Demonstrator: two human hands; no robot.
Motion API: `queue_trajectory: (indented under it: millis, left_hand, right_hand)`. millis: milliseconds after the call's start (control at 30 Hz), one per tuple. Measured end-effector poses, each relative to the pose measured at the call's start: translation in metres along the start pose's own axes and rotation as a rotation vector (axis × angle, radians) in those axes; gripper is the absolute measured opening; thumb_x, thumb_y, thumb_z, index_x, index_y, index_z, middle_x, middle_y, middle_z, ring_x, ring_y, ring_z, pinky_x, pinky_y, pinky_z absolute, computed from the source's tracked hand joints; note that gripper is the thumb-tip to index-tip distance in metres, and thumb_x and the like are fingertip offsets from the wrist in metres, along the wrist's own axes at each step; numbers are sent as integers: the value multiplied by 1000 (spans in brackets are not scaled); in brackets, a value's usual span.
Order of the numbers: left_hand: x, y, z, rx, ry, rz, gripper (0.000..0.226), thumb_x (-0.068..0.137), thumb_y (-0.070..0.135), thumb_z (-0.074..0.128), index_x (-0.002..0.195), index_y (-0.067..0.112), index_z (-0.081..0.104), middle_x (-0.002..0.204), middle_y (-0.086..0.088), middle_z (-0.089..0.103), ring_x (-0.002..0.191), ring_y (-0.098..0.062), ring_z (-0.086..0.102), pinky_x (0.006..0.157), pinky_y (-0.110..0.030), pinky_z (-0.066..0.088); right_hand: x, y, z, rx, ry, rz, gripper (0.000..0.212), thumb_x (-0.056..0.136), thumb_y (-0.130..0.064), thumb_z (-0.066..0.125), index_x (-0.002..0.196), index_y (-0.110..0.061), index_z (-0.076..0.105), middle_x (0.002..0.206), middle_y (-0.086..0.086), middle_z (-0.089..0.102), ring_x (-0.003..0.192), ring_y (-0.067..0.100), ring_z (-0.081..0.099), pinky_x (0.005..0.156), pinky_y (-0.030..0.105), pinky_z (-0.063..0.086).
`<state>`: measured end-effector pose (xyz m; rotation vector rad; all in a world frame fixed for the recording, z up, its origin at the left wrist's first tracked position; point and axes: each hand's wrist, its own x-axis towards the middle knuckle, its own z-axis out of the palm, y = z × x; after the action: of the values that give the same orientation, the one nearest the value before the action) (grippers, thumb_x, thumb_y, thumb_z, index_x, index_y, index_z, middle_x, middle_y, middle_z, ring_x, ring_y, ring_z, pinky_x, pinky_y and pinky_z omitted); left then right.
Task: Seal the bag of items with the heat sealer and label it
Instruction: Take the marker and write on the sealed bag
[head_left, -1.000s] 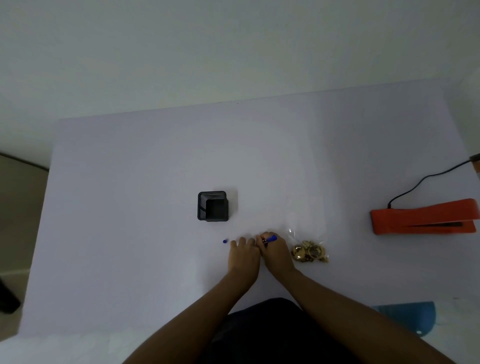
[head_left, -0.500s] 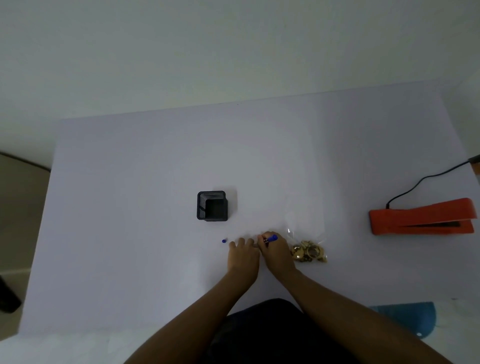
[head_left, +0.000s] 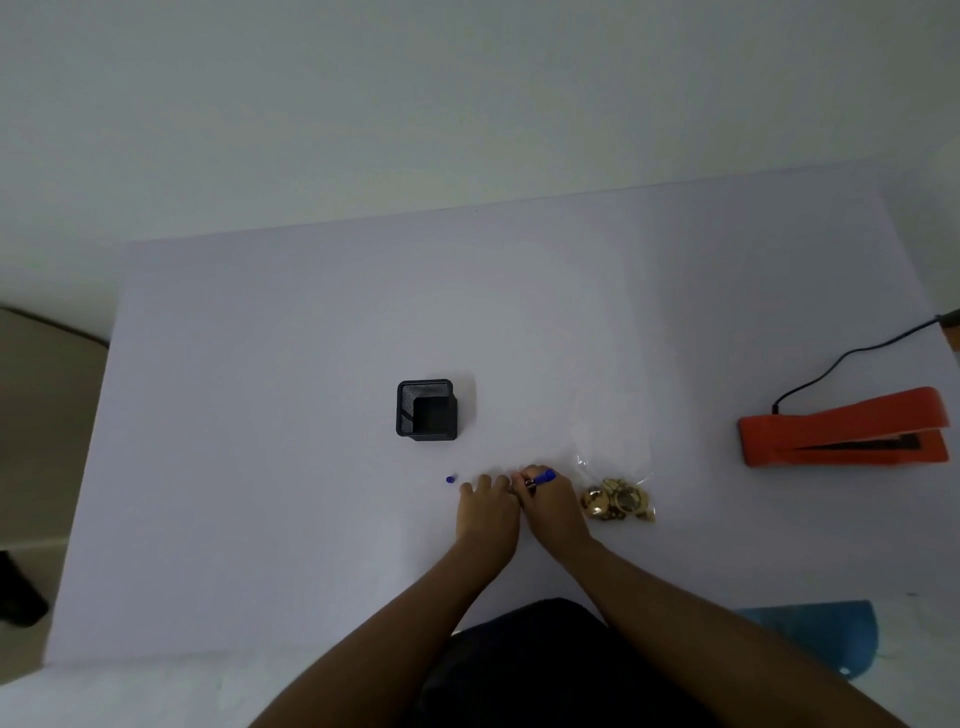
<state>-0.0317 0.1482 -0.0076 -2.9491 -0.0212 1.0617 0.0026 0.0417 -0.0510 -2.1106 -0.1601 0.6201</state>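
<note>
A clear plastic bag (head_left: 615, 457) lies on the white table (head_left: 311, 338) with gold items (head_left: 618, 503) bunched at its near end. Just left of it my right hand (head_left: 553, 509) grips a blue pen (head_left: 540, 478), tip down toward the table. My left hand (head_left: 488, 509) rests flat beside it, fingers pressed on the surface; what lies under them I cannot make out. The pen's blue cap (head_left: 450, 479) sits loose to the left. An orange heat sealer (head_left: 841, 431) stands far right, its black cord (head_left: 852, 358) running back.
A black square pen holder (head_left: 426, 410) stands behind my hands. A blue object (head_left: 826, 629) pokes out at the near right table edge. The table's left edge drops to a floor with a dark thing (head_left: 21, 592).
Both hands stay nearly in place; the pen in my right hand shifts only slightly. The view has drifted a little.
</note>
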Motion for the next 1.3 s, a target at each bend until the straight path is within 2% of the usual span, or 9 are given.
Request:
queue_trajectory:
  millis: [167,367,467,633,833,1000,1133,1200,1300]
  left_hand:
    - [0,1,0,-8,0,-3,47,93,23,60,137,11,48,137,-8,49,125,-27,44,106,-44,37]
    - [1,3,0,1,-6,-16,46,92,23,62,135,10,51,135,-9,49,124,-27,45,105,-44,39]
    - [0,4,1,4,-12,-22,47,92,24,62,135,10,50,136,-9,48,124,-27,44,104,-43,39]
    - [0,4,3,-1,-10,-30,50,91,26,64,137,11,49,141,-9,45,128,-28,42,106,-44,38]
    - [-2,10,3,-54,-7,-73,51,90,26,65,136,11,50,139,-8,46,126,-27,43,104,-42,40]
    - [-1,14,-1,-51,-36,-111,51,91,27,64,137,11,49,139,-8,46,127,-27,43,105,-43,40]
    - [-1,17,-4,-62,-48,-141,52,91,27,64,138,12,48,138,-8,47,126,-27,44,105,-43,40]
    - [-1,18,-6,-64,-52,-150,51,91,28,64,137,12,49,136,-7,48,125,-26,44,103,-42,41]
    - [0,20,-8,-66,-64,-166,49,90,28,65,135,13,51,134,-7,49,123,-26,45,102,-41,42]
  right_hand:
    - [0,0,0,25,14,7,34,100,-13,54,67,-21,54,63,-4,53,57,7,51,59,14,38]
    - [0,1,-1,61,23,40,32,100,-13,53,70,-6,59,65,11,59,59,24,57,60,31,47]
    - [1,2,0,55,18,43,31,100,-14,54,71,-4,59,65,13,60,60,25,58,60,36,48]
    - [3,5,-2,38,-1,22,29,100,-16,55,72,-11,59,66,9,60,60,20,58,60,26,46]
    - [0,16,-3,9,-62,-20,23,101,-19,53,83,-12,65,74,3,65,68,14,63,67,25,53]
    - [1,16,-7,-13,-74,-59,22,100,-14,55,81,-10,64,74,5,63,68,18,62,68,24,51]
    - [3,17,-11,-59,-84,-67,24,101,-15,54,78,-15,61,70,-3,57,64,6,55,64,12,41]
    - [3,17,-13,-61,-54,-61,29,100,-16,53,72,-17,56,66,-5,53,61,6,51,61,14,40]
    - [5,19,-15,-96,-42,-84,30,100,-18,53,70,-20,52,66,-5,51,61,12,51,62,25,39]
